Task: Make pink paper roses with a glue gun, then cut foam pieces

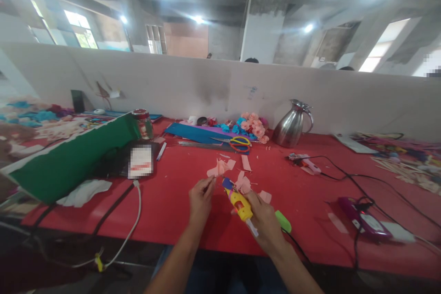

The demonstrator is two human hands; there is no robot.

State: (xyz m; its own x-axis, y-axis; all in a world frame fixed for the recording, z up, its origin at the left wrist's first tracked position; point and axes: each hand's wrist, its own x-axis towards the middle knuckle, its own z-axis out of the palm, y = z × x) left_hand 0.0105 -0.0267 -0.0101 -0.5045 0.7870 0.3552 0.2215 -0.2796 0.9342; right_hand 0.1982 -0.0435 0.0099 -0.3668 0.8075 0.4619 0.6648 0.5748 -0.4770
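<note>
In the head view my right hand is wrapped round a yellow hot glue gun, its dark nozzle end pointing up and left. A glue stick juts from its rear. My left hand pinches a pink paper flower piece by its lower end, just left of the nozzle. Whether nozzle and paper touch, I cannot tell. Loose pink paper petals lie on the red table beyond the glue gun. A bright green piece shows beside my right wrist.
Scissors lie on blue paper near pink paper flowers. A steel jug stands at the back right. Corded at right are another glue gun and a purple power strip. A green panel and a lidded jar stand left.
</note>
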